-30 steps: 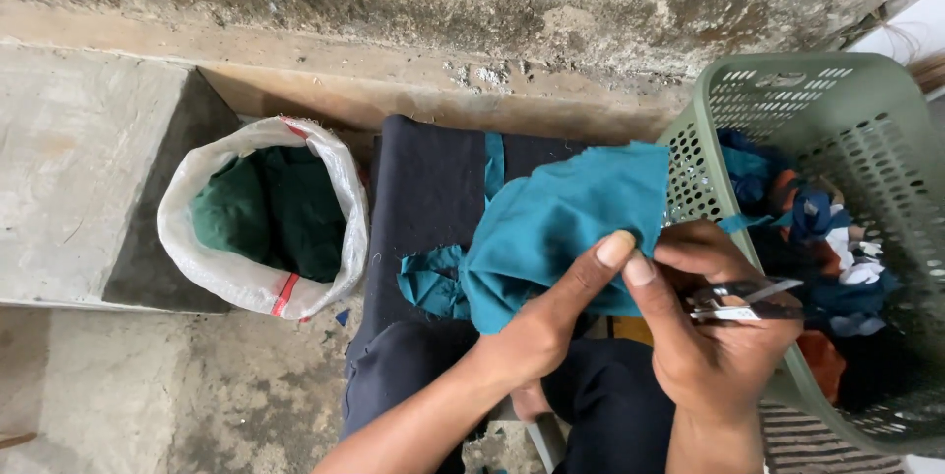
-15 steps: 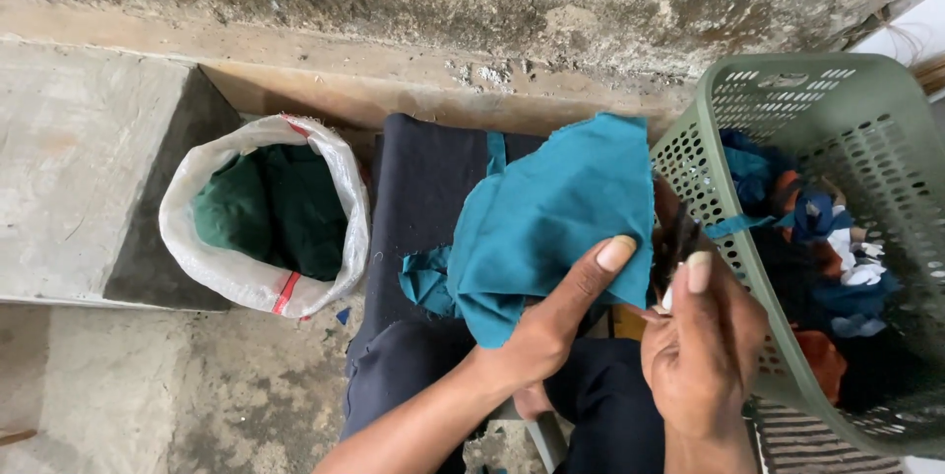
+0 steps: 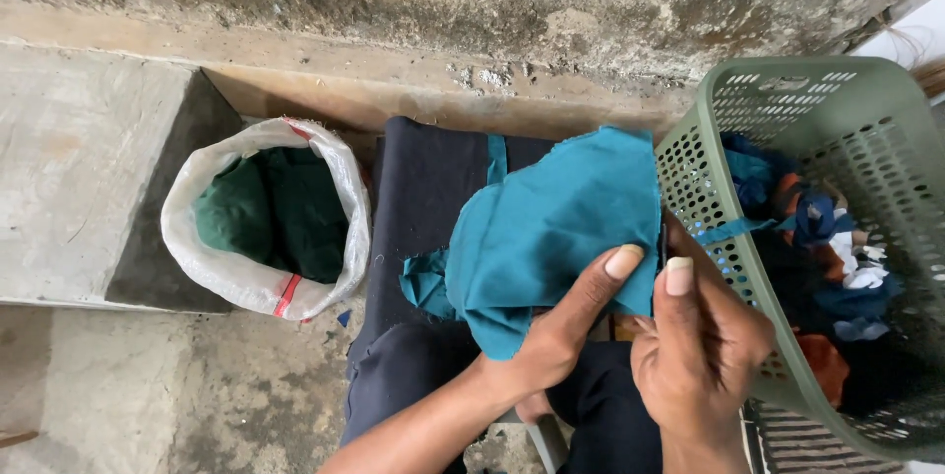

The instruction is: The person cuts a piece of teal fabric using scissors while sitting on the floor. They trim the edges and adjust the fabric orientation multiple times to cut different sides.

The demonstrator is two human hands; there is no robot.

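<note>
Over the person's lap, the left hand (image 3: 551, 346) pinches the teal cloth (image 3: 561, 228) between closed fingers. Right hand (image 3: 704, 346) is curled beside its edge; what it grips I cannot tell. Cloth could slip into the green basket (image 3: 709, 120) nearby.

Looking down over a lap in dark trousers (image 3: 413, 395). Left hand (image 3: 551, 336) pinching a teal cloth piece (image 3: 551, 228) at its right edge, thumb on top. Right hand (image 3: 704, 346) just beside it, thumb raised, touching the same edge, closed round something dark and thin, too hidden to name. Green perforated basket (image 3: 847, 100) of mixed scraps on the right. White woven sack (image 3: 335, 179) of dark green fabric on the left, by a concrete step (image 3: 79, 159)
</note>
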